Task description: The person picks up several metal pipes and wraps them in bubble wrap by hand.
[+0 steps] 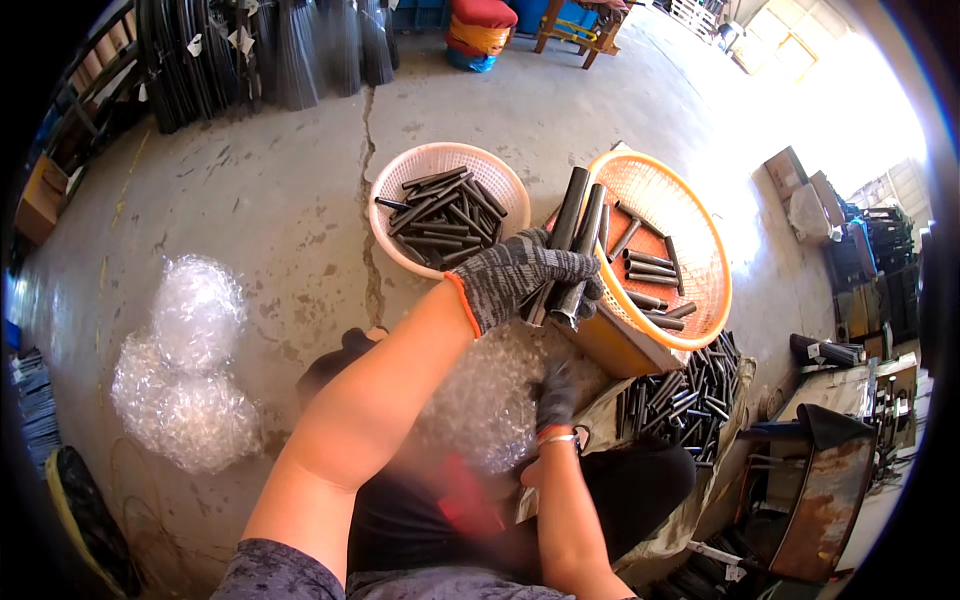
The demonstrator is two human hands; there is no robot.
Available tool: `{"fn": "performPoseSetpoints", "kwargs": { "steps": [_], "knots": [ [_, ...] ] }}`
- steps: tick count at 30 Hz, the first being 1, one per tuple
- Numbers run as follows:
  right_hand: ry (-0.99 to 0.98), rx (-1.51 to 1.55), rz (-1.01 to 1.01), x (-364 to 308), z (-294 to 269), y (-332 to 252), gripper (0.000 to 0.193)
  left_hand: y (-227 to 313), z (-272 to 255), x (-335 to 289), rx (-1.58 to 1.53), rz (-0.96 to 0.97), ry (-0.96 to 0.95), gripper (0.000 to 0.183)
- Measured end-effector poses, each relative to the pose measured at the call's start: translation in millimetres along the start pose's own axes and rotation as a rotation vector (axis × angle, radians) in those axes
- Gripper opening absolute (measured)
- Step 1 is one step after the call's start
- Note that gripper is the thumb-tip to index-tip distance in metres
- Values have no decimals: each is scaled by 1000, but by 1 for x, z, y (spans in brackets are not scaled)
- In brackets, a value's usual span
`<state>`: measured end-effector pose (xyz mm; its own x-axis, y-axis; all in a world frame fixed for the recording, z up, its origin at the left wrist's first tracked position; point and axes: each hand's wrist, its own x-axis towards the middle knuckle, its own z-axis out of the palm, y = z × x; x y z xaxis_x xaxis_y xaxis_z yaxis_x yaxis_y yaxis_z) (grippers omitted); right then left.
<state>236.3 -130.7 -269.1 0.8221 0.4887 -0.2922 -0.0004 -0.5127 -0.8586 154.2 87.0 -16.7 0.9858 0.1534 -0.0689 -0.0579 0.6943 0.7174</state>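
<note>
My left hand (515, 275), in a grey knit glove with an orange cuff, is closed round a small bunch of black tubes (572, 215). The tubes stand tilted, their upper ends beside the rim of the orange basket (712, 225). Lower down, my right hand (555, 395), also gloved, is close to a heap of clear plastic shavings (480, 400) between my legs. Its fingers are blurred, and whether it holds anything does not show. Several shorter black tubes (650, 265) lie inside the orange basket.
A pale pink basket (388, 170) full of black tubes stands ahead. The orange basket rests on a box (625, 340). Loose tubes (690, 400) pile up on a sack to the right. Clear shavings (195, 370) lie at left. Bundles of black strips (210, 60) stand farther back.
</note>
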Motion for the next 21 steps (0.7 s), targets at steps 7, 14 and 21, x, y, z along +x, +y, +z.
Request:
{"fn": "performPoseSetpoints", "kwargs": {
  "steps": [7,14,21],
  "knots": [
    [-531,652,-623,26,-42,-163,41,-8,14,7,2,-25,-74,25],
    [-197,-855,-670,10,9,19,17,-13,8,9,9,-95,-39,26],
    [-978,-1329,21,-72,12,152,44,3,8,-1,-7,0,-4,22]
  ]
}}
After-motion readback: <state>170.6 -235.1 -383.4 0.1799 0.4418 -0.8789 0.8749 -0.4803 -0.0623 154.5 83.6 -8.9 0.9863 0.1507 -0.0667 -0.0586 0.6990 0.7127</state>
